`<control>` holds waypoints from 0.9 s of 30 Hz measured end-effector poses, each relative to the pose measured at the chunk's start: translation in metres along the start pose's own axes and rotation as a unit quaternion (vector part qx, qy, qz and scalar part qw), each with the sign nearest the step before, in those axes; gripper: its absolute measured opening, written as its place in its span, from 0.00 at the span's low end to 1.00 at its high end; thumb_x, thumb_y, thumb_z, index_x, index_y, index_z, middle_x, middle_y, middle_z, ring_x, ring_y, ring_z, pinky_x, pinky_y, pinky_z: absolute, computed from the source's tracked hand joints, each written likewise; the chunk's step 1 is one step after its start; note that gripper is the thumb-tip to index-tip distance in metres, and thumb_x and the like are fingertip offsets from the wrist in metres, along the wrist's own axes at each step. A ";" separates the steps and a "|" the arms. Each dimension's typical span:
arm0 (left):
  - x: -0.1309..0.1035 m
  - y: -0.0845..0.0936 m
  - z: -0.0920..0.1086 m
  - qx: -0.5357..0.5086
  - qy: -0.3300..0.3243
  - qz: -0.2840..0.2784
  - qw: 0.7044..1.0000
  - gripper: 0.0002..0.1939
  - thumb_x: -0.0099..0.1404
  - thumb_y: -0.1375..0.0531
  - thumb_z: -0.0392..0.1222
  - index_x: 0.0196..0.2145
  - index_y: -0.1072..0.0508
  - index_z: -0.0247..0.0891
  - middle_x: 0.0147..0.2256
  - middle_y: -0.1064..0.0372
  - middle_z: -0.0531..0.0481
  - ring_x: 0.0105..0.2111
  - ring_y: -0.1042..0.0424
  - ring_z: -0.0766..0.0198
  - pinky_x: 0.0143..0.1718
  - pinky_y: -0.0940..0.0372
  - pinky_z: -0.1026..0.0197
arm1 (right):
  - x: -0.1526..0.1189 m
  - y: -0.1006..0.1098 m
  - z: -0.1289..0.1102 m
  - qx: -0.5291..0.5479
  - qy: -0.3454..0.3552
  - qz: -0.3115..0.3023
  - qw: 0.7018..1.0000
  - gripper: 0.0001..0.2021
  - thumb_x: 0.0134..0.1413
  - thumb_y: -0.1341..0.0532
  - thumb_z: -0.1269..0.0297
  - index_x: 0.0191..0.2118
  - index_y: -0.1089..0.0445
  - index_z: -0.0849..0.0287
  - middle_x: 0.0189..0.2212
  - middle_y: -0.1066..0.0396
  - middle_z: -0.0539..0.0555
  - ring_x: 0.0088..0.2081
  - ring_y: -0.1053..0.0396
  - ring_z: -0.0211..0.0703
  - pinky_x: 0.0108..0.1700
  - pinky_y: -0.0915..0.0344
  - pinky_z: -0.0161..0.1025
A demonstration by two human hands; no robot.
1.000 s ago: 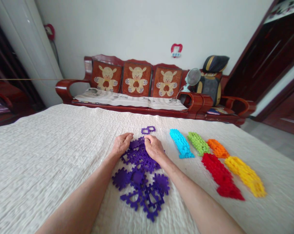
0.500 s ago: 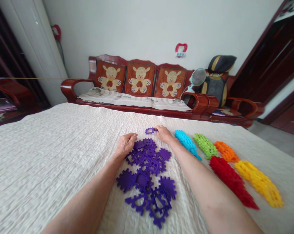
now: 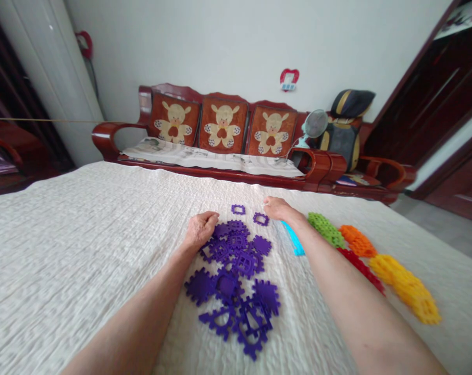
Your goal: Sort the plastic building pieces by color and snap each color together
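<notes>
The tiles [image 3: 227,285] are one deep purple throughout, matched by the two small frames [image 3: 233,209] beyond them. Alongside come a bright blue stack [image 3: 294,240], a lime green stack [image 3: 325,229], an orange stack [image 3: 357,241], a red stack [image 3: 363,268] and a yellow stack [image 3: 406,289]. The cloth [image 3: 103,250] is off-white with a quilted, rippled pattern. Rust-brown cushions [image 3: 223,125] show cream bears with brown hearts and dark-spotted paws. The sofa [image 3: 103,141] is reddish brown; its seat cover [image 3: 208,159] is white with grey markings.
</notes>
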State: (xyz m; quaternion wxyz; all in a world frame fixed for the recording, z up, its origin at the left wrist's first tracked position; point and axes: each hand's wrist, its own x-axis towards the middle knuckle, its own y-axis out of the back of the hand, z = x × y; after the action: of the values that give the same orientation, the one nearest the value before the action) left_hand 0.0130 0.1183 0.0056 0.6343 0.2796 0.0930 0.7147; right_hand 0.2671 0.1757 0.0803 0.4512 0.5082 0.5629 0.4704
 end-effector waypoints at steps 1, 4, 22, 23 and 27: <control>0.000 0.000 0.000 0.001 -0.002 0.000 1.000 0.20 0.62 0.48 0.48 0.41 0.21 0.36 0.35 0.21 0.47 0.37 0.25 0.60 0.39 0.35 0.63 | -0.004 -0.002 -0.003 -0.012 -0.030 0.005 0.999 0.20 0.56 0.43 0.60 0.52 0.30 0.65 0.49 0.27 0.65 0.52 0.30 0.54 0.49 0.36 0.40; 0.001 0.000 -0.001 0.002 -0.001 0.000 1.000 0.20 0.62 0.47 0.47 0.41 0.21 0.35 0.34 0.22 0.47 0.37 0.25 0.59 0.40 0.35 0.63 | -0.018 -0.013 -0.020 -0.034 -0.077 -0.012 0.996 0.31 0.57 0.45 0.47 0.55 0.34 0.70 0.52 0.31 0.73 0.54 0.32 0.58 0.52 0.37 0.46; 0.001 -0.003 -0.003 0.015 -0.002 0.007 1.000 0.18 0.60 0.46 0.47 0.40 0.21 0.38 0.32 0.22 0.51 0.36 0.25 0.60 0.37 0.35 0.64 | -0.014 -0.048 -0.013 0.063 -0.119 0.145 0.980 0.27 0.49 0.38 0.53 0.53 0.34 0.63 0.50 0.38 0.65 0.53 0.34 0.55 0.54 0.37 0.44; 0.001 -0.003 -0.003 0.016 -0.002 0.006 1.000 0.18 0.60 0.46 0.47 0.40 0.21 0.38 0.32 0.22 0.51 0.36 0.25 0.60 0.37 0.35 0.64 | -0.015 -0.047 -0.013 0.063 -0.118 0.141 0.981 0.28 0.50 0.38 0.52 0.53 0.34 0.63 0.50 0.38 0.65 0.53 0.34 0.55 0.54 0.37 0.44; 0.001 -0.002 -0.003 0.016 -0.002 0.006 1.000 0.18 0.60 0.46 0.47 0.40 0.21 0.37 0.31 0.22 0.51 0.35 0.25 0.61 0.36 0.34 0.64 | -0.018 -0.046 -0.015 0.045 -0.093 0.148 0.984 0.26 0.53 0.41 0.52 0.53 0.33 0.65 0.50 0.37 0.66 0.53 0.35 0.57 0.54 0.38 0.46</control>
State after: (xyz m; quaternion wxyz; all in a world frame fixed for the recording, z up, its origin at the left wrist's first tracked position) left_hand 0.0135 0.1204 0.0021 0.6255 0.2915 0.1015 0.7165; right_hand 0.2473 0.1546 0.0372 0.4042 0.6469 0.4576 0.4568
